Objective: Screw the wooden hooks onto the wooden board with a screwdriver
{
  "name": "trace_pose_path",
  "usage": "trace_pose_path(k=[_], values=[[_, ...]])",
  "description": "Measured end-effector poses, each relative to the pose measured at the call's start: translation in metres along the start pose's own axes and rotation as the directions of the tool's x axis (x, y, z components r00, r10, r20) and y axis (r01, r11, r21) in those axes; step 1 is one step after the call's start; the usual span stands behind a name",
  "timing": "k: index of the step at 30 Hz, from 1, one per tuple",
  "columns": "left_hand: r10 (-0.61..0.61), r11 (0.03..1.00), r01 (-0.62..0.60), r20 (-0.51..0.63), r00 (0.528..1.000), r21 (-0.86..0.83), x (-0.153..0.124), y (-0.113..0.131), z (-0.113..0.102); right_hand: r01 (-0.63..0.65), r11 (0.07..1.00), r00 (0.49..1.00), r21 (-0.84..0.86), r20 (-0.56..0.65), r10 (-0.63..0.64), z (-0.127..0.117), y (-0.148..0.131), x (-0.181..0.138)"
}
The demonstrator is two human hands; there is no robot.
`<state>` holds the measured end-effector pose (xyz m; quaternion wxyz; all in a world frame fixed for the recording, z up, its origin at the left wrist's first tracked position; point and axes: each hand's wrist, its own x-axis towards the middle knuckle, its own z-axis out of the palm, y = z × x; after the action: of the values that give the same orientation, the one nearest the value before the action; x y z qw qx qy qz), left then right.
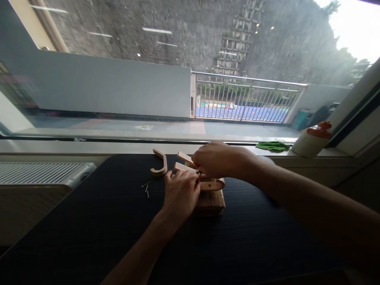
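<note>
A rough wooden block [210,201] lies on the black table, with J-shaped wooden hooks on top. One hook's rounded end, with a hole in it, shows as a curved wooden piece [214,185] at the block's right. My left hand [181,190] is closed over the hooks, its fingers bent around a wooden hook [181,167]. Just above and right of it, my right hand [214,159] is in a fist, knuckles up. A thin dark tip [200,173] shows below this fist; the rest of what it holds is hidden. Another wooden hook [164,164] lies apart at left.
Several loose screws [147,189] lie on the black table [113,221] left of my left hand. On the windowsill are a green cloth [272,146] and a white bottle with an orange top [310,141]. A radiator [47,174] stands at the left.
</note>
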<state>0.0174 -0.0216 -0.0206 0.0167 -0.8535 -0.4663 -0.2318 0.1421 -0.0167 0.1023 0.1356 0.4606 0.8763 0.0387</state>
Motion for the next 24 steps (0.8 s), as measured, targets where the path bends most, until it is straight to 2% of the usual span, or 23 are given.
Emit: trace_pose_path(k=[4, 8, 10, 12, 16, 21, 24], values=[[0.007, 1.0, -0.007, -0.013, 1.0, -0.002, -0.001, -0.001, 0.001, -0.028, 1.0, 1.0, -0.006, -0.001, 0.028, -0.006, -0.003, 0.001], [0.009, 1.0, -0.009, -0.013, 1.0, -0.012, -0.001, -0.002, 0.001, -0.064, 0.996, 0.996, 0.068, 0.069, 0.06, -0.014, -0.003, -0.007], [0.01, 1.0, -0.01, -0.013, 1.0, -0.009, -0.001, -0.002, 0.0, -0.061, 0.995, 0.997, 0.081, 0.046, 0.057, -0.016, -0.002, -0.012], [0.011, 1.0, -0.011, -0.009, 1.0, -0.004, -0.001, -0.001, 0.0, -0.036, 0.997, 0.999, 0.073, 0.021, 0.034, -0.015, -0.001, -0.014], [0.006, 1.0, -0.006, -0.002, 1.0, 0.002, -0.002, -0.001, -0.001, -0.002, 0.998, 0.999, 0.064, 0.051, -0.001, -0.011, 0.0, -0.01], [0.017, 1.0, -0.017, -0.018, 1.0, -0.01, -0.002, -0.001, 0.001, -0.075, 0.997, 0.989, -0.003, 0.131, 0.074, -0.013, -0.003, -0.004], [0.016, 1.0, -0.016, -0.026, 1.0, -0.011, -0.002, -0.002, 0.003, -0.073, 0.997, 0.99, 0.001, 0.12, 0.073, -0.013, -0.005, -0.002]])
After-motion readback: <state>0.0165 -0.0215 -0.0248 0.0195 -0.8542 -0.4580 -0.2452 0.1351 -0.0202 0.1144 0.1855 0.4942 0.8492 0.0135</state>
